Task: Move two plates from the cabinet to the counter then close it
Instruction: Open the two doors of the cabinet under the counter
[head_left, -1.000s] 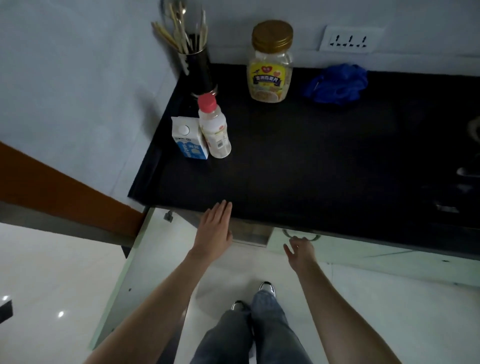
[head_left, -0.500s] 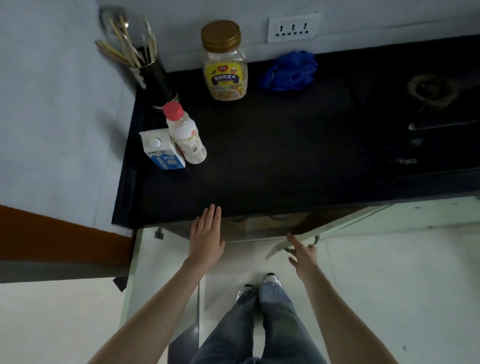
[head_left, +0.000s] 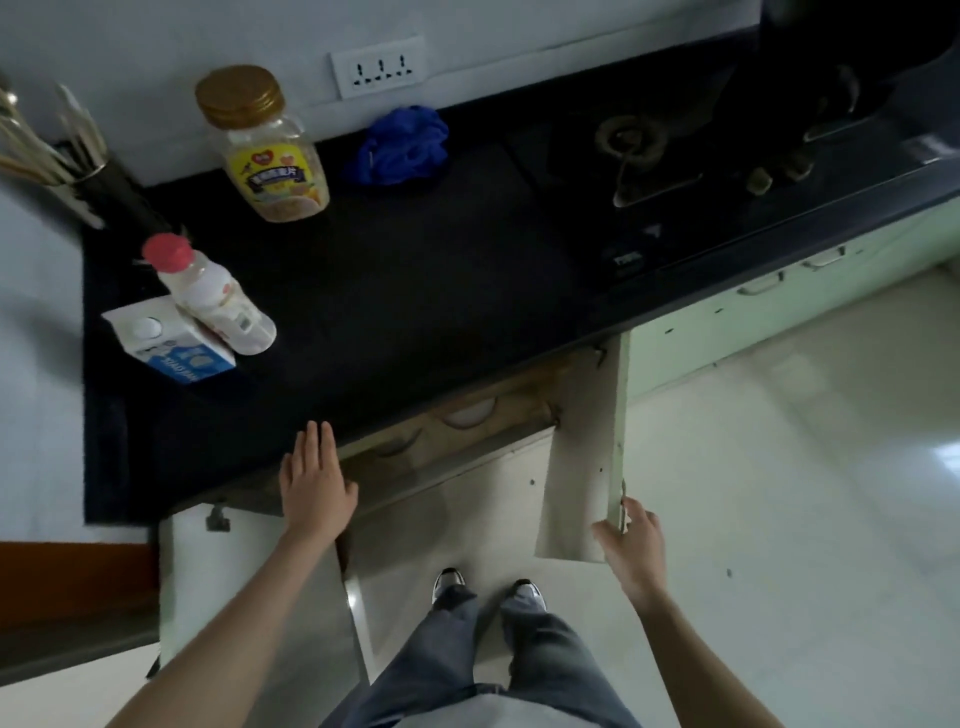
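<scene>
Risk: your shin or knee may catch the right door (head_left: 582, 457) as you stoop; it stands swung out just beside your legs
Right hand (head_left: 631, 545): fingers curled on that door's free edge, gripping it
Left hand (head_left: 314, 486): flat, fingers together, holding nothing, over the tabletop (head_left: 415, 291) front edge
Plates (head_left: 467, 414): pale rim visible inside the cabinet (head_left: 483, 421), none on the tabletop

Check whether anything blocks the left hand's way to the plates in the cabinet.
Nothing visible does. Both doors are swung open; the left hand hovers flat at the counter edge, and a pale plate shows inside the cabinet.
</scene>
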